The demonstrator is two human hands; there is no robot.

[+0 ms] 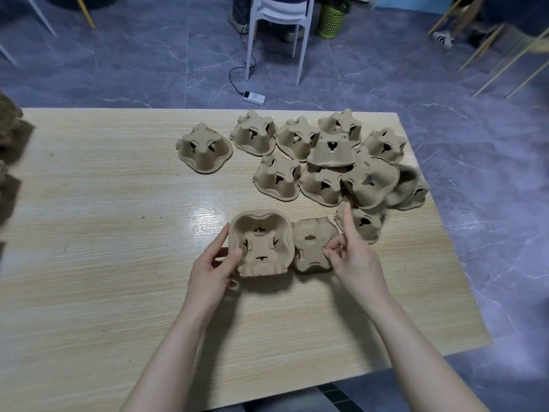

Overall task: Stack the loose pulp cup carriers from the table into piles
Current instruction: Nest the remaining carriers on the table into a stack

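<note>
Head view, starting lowest in the frame: two bare forearms rise from the bottom edge toward the middle of the wooden table [89, 292]. At centre, the left hand [215, 269] grips a carrier [261, 243] by its left rim, thumb on the near side and fingers curled round the edge, tilting it so the hollow side faces the camera; held open like this, it looks ready to receive or drop over another one. Just right of it and touching it, a second carrier [313, 246] lies on the table. The right hand [353, 257] pinches its right edge between thumb and bent fingers, with the index finger sticking up straight, probably to pull that piece in for nesting with the first.

Further up and to the right, the loose carriers [323, 165] sit bottom-up in a crowded cluster, several overlapping, one lone piece [205, 148] apart on the cluster's left. They are unsorted, so most of the work seems still ahead.

At the far left edge, brown pulp shapes [12, 138] are partly cut off; they may be finished piles, though I cannot tell.

Beyond the table, at the top of the frame, a white chair [279, 22], a green basket [331, 20] and a power strip [254, 98] stand on the grey floor.
</note>
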